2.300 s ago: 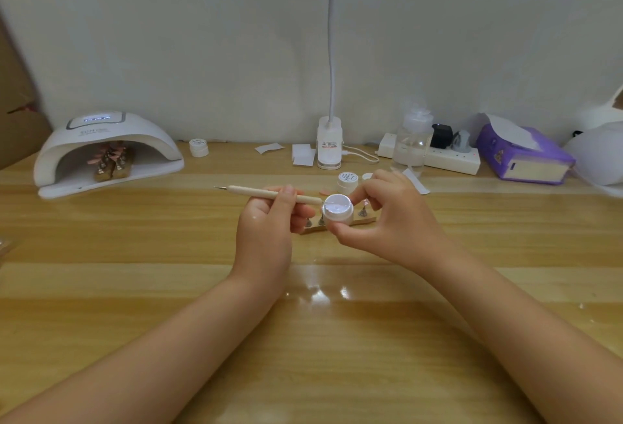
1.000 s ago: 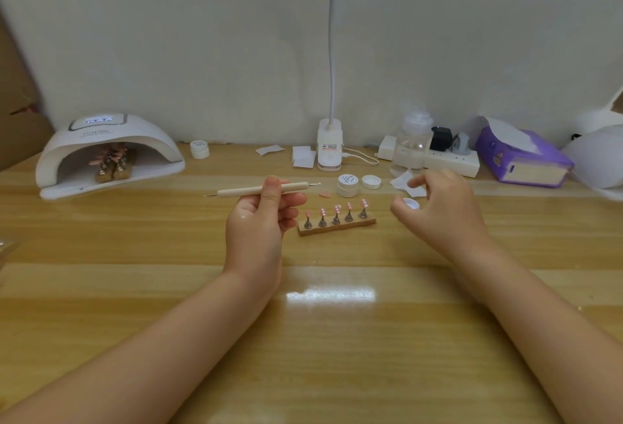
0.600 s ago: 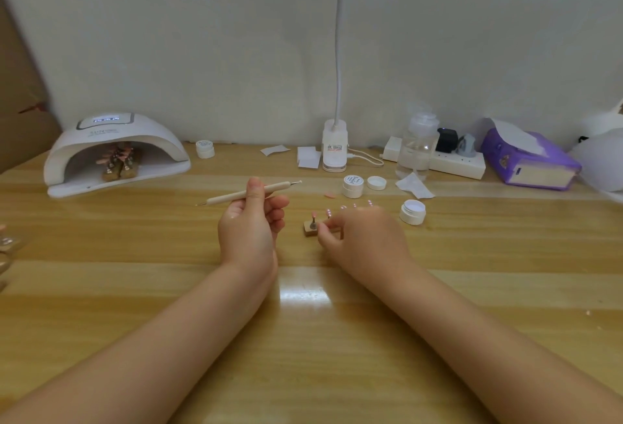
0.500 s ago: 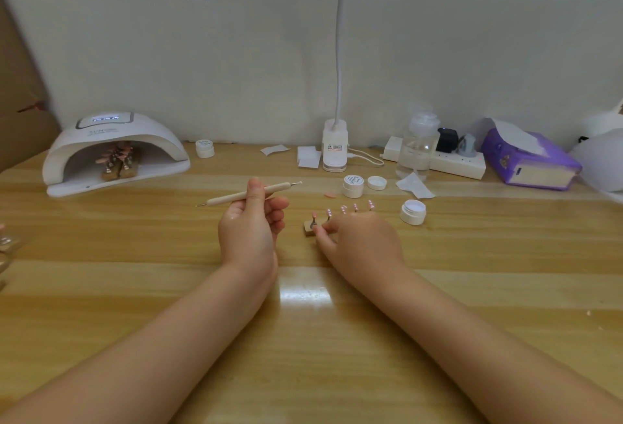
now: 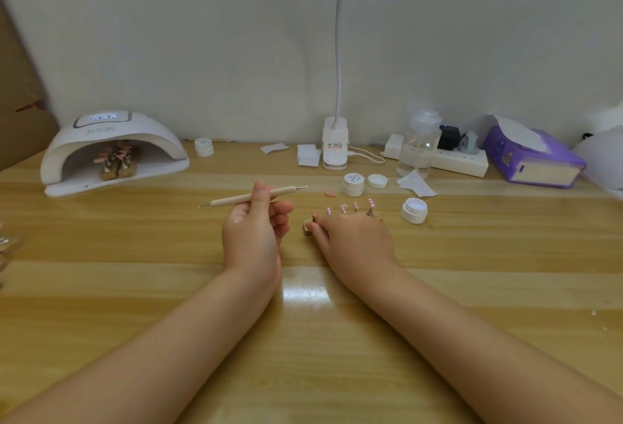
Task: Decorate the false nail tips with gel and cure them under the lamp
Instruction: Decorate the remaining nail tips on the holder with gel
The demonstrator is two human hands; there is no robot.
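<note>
My left hand [image 5: 254, 231] holds a beige dotting tool [image 5: 249, 197] level above the table, thumb over its shaft. My right hand [image 5: 354, 238] grips a small wooden holder [image 5: 307, 228] that carries several pink nail tips [image 5: 343, 209] on stands; the hand hides most of the holder. An open white gel jar [image 5: 414, 210] stands just right of that hand. The white curing lamp [image 5: 111, 150] sits at the far left with other holders of nail tips [image 5: 116, 158] inside it.
A second gel jar [image 5: 353, 184] and a loose lid [image 5: 377, 181] stand behind the holder, a loose pink tip [image 5: 329, 193] beside them. Desk lamp base [image 5: 334, 148], clear bottle [image 5: 418, 147], power strip [image 5: 455, 160] and purple tissue pack [image 5: 536, 162] line the back.
My right hand set the gel jar down on the right, then came back left and took hold of the nail tip holder. My left hand kept the dotting tool raised.
</note>
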